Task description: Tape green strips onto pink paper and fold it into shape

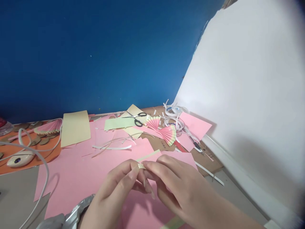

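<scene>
My left hand and my right hand meet low in the middle of the view, fingers closed in a pinch. Between their fingertips is a small piece of folded paper with a pale yellow edge; most of it is hidden by the fingers. Under both hands lie pink paper sheets. Just beyond the fingertips, a pink sheet with a pale green-yellow edge strip shows. Further back rests a pleated pink paper bow with yellow-green tips.
Scissors with black handles lie on a green paper strip. Tape rolls and white strips, a pen and a yellow sheet lie around. At left, a white device trails cables. A blue wall and white panel bound the table.
</scene>
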Demonstrator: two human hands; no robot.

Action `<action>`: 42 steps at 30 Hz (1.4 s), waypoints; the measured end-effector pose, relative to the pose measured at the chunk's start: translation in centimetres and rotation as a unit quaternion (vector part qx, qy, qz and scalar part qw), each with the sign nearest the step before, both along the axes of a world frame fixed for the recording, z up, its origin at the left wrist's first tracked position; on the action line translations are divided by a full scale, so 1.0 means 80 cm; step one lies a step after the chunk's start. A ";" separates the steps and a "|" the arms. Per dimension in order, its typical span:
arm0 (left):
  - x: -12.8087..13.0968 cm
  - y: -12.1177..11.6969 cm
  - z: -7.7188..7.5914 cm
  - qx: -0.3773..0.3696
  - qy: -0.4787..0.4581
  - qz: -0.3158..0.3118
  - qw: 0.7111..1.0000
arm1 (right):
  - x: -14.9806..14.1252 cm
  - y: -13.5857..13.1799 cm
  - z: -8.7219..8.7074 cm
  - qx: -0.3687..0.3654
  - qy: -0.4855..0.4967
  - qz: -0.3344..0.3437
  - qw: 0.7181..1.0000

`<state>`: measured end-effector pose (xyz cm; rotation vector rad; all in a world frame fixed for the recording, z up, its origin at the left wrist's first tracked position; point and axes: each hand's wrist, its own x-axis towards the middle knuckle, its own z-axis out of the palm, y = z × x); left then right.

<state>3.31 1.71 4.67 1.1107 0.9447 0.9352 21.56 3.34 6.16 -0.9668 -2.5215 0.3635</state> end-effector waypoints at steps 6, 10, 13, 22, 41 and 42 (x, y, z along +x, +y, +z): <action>-0.001 0.002 -0.004 0.018 -0.001 -0.014 1.000 | 0.005 -0.002 0.001 -0.035 0.027 -0.009 0.999; -0.004 0.003 0.000 0.104 0.057 0.019 0.993 | 0.008 -0.005 0.016 -0.214 0.086 -0.086 0.969; -0.006 0.008 0.003 0.227 0.213 -0.008 0.950 | 0.010 -0.003 0.022 -0.350 0.117 -0.119 0.922; -0.001 0.013 -0.001 0.368 0.329 -0.083 0.866 | 0.015 0.006 0.018 -0.478 0.123 -0.102 0.864; -0.011 0.006 0.002 0.325 0.208 0.016 0.922 | 0.021 0.004 0.036 -0.394 0.064 -0.129 0.908; -0.012 0.005 0.003 0.319 0.193 0.035 0.927 | 0.022 0.005 0.039 -0.393 0.066 -0.137 0.907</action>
